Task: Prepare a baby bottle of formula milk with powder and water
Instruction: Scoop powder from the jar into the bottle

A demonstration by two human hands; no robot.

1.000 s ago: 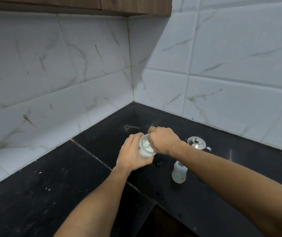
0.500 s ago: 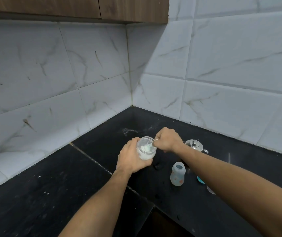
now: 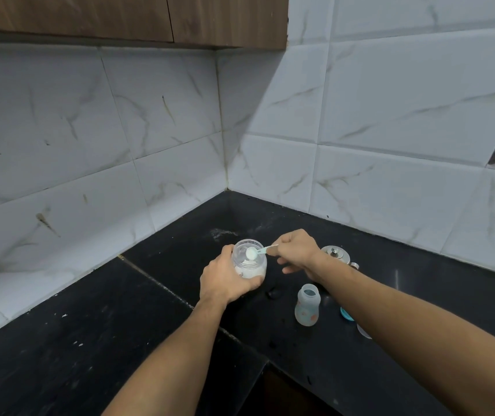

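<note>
My left hand (image 3: 225, 280) grips a clear jar of white powder (image 3: 249, 262) above the black counter. My right hand (image 3: 296, 253) pinches the handle of a small pale green scoop (image 3: 255, 252); its bowl, heaped with powder, hovers over the jar's open mouth. The baby bottle (image 3: 308, 304), frosted with small prints and without its top, stands upright on the counter to the right of the jar, just in front of my right forearm.
A steel lidded vessel (image 3: 335, 255) sits behind my right wrist. A blue ring-shaped piece (image 3: 347, 314) and a clear cap (image 3: 363, 331) peek out beside my right forearm. The black counter (image 3: 90, 340) meets tiled walls in a corner; wooden cabinets (image 3: 150, 16) hang overhead.
My right hand has drawn back from the jar's mouth, lifting the scoop out full of powder. The camera view tilted upward, showing more of the cabinets.
</note>
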